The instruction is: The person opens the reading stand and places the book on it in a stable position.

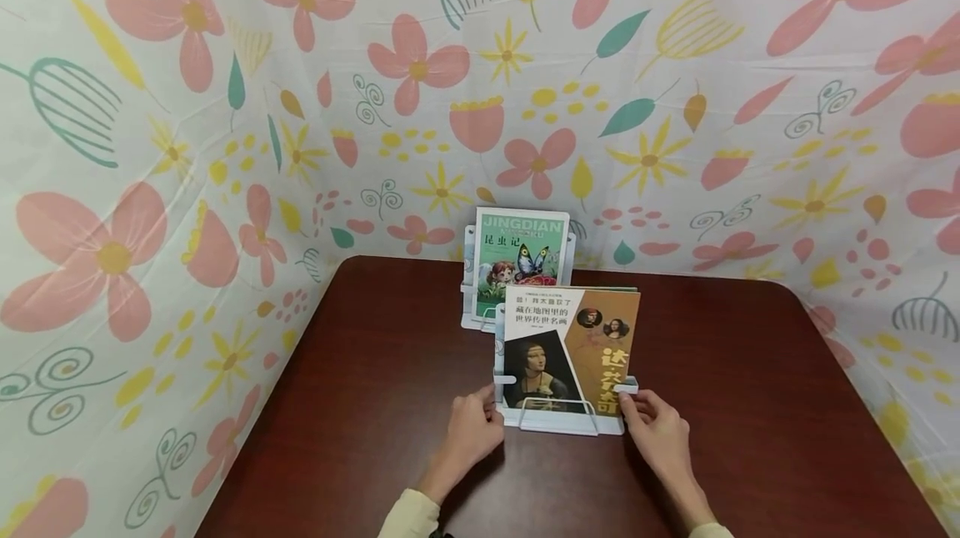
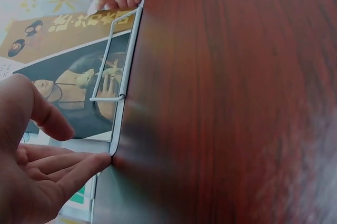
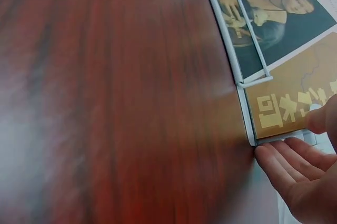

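Note:
A white book stand [image 1: 611, 428] bears an upright, slightly leaning book with a painted portrait and an orange panel [image 1: 592, 329]. A wire bar [image 1: 558, 401] and side clips cross its front. My left hand [image 1: 474, 429] holds the stand's lower left side, its fingertips [image 2: 102, 160] at the bottom corner and its thumb in front. On the opposite side my right hand [image 1: 663, 434] grips the lower right edge, thumb by the clip [image 1: 626, 388], fingers along the side. Whether the left thumb touches the stand, I cannot tell.
Behind stands a second white stand [image 1: 468, 317] with a green children's book [image 1: 517, 250], its lower right part hidden by the front book. The dark red wooden table [image 1: 360, 404] reaches back to a floral cloth [image 1: 420, 146] hanging behind and along the sides.

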`<action>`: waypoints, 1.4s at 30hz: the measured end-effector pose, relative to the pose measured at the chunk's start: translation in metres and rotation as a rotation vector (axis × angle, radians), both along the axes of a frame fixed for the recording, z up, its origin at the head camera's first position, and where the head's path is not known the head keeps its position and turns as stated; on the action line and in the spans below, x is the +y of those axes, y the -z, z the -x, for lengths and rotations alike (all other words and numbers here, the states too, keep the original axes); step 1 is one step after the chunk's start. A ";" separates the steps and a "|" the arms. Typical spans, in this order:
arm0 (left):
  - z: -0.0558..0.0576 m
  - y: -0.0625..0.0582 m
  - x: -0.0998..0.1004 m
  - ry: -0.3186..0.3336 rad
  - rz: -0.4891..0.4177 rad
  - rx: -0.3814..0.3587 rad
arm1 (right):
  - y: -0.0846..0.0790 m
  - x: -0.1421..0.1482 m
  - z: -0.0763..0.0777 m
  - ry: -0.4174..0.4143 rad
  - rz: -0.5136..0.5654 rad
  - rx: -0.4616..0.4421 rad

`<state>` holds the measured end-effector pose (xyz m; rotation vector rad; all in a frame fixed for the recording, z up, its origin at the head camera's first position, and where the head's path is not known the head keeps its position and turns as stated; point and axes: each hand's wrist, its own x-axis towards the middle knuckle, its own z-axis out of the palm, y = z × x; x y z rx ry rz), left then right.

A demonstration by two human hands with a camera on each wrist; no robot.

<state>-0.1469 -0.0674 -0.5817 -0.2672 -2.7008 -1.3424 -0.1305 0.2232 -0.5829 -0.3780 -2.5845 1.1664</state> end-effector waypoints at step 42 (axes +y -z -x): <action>0.010 -0.002 0.117 0.295 0.162 -0.081 | -0.008 0.083 -0.022 0.248 -0.003 -0.112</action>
